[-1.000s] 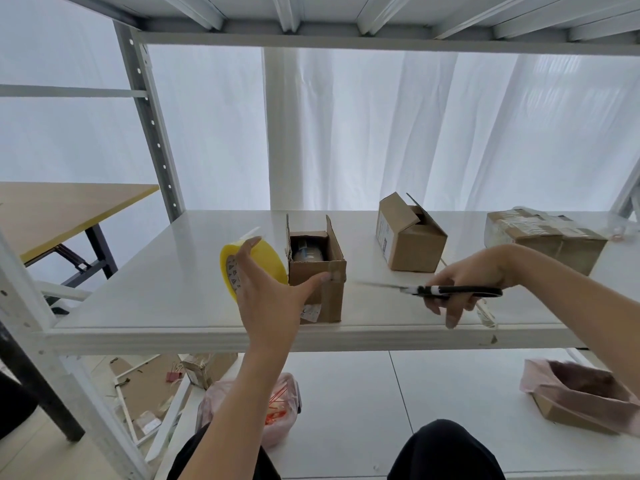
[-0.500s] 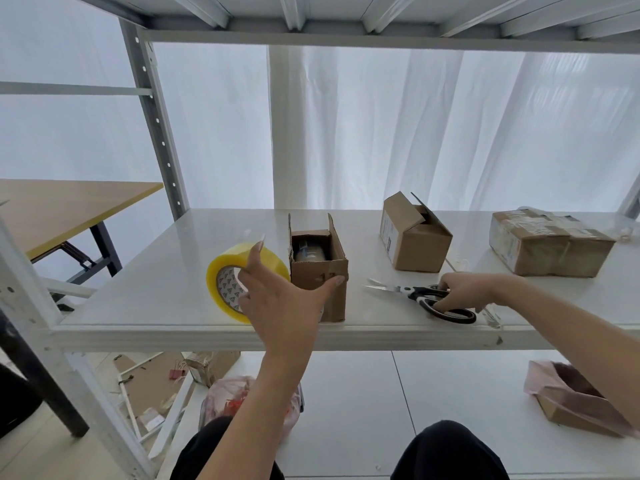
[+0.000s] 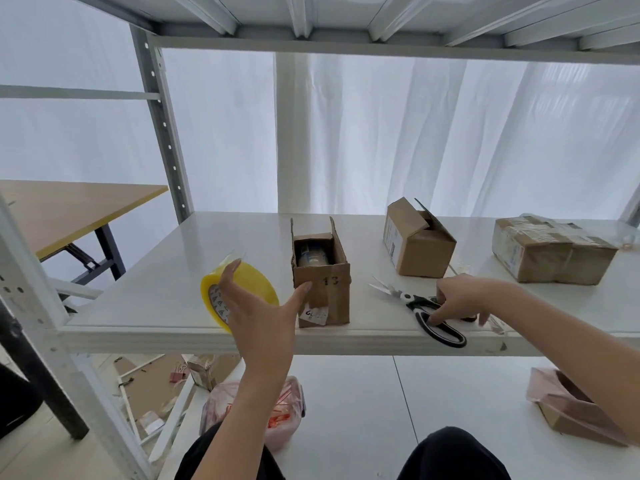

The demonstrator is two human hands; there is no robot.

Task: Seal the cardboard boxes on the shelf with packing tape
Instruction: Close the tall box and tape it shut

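Observation:
On the white shelf (image 3: 166,292) stand three cardboard boxes. A narrow open box (image 3: 325,292) marked 13 has a jar inside and its flaps up. Behind it to the right a second box (image 3: 420,251) has loose flaps. A taped box (image 3: 554,258) lies at the far right. My left hand (image 3: 259,317) grips a yellow tape roll (image 3: 249,282) standing near the shelf's front edge, with my thumb reaching to the narrow box's front. My right hand (image 3: 464,297) rests curled on the handles of black-and-white scissors (image 3: 426,311), which lie flat on the shelf.
A grey shelf upright (image 3: 162,133) rises at the left, with a wooden table (image 3: 69,209) beyond it. The upper shelf's underside (image 3: 346,26) is overhead. On the lower shelf lie a plastic bag (image 3: 284,417) and a pink-wrapped open box (image 3: 561,410). My knees are below.
My right hand lowered the scissors from the air onto the shelf. My left hand brought the tape roll down and left, to the shelf's front edge.

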